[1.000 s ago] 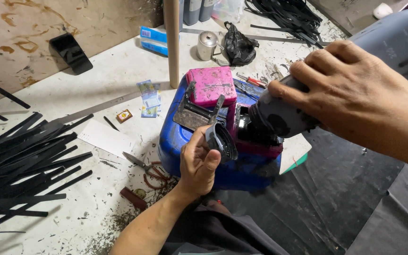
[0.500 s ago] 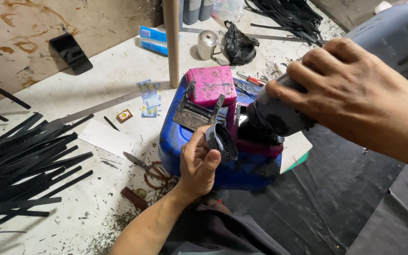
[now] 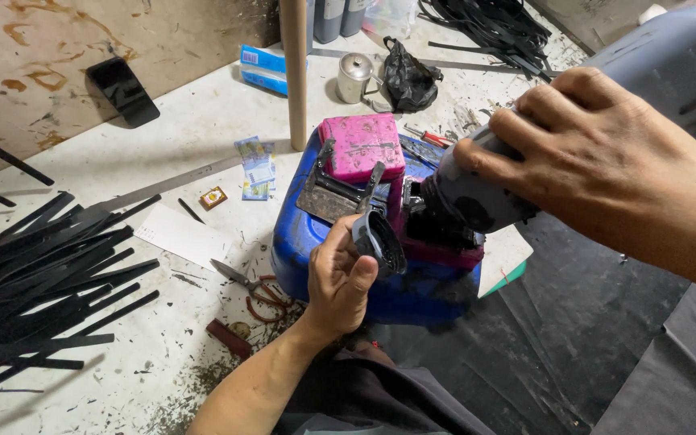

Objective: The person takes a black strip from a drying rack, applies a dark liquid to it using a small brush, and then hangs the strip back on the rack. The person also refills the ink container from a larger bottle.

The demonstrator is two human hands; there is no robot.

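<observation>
Black cap (image 3: 380, 242) pinched in the left hand (image 3: 340, 278), thumb and fingers closed round it, just in front of the blue drum (image 3: 300, 250) near the middle of the worktop (image 3: 203, 137). Big grey jug (image 3: 606, 105) tipped over and gripped tight by the right hand (image 3: 606, 161) round its dark neck (image 3: 469, 197), spout right at the pink block (image 3: 362, 147) on top of the drum. Metal bracket (image 3: 333, 193) clamped against the pink block. Scissors (image 3: 239, 278) flat on the worktop just left of the drum. Heap of black strips (image 3: 34, 282) along the left edge. More black strips (image 3: 485, 28) by the far edge. Small metal cup (image 3: 354, 76) and black bag (image 3: 408, 76) behind the drum. Wooden post (image 3: 294, 72) standing upright beside the cup. Black phone (image 3: 122, 90) leaning on the wall at the far left.
</observation>
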